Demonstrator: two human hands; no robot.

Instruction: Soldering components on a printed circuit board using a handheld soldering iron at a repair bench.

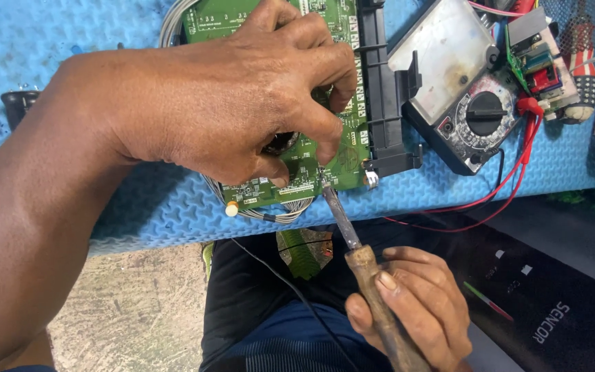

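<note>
On blue foam mat (139,207), left hand (228,103) pinching green circuit board (332,158); right hand (414,310) clamped around soldering iron (363,265).

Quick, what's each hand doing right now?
Left hand: pressing down on the green circuit board, fingers curled.
Right hand: closed around the soldering iron.

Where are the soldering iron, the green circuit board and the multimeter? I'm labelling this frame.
soldering iron (370,275): head view, on its wooden handle, above the right hand's grip.
green circuit board (346,155): head view, on the bare lower right corner.
multimeter (485,114): head view, on its black dial.
</note>
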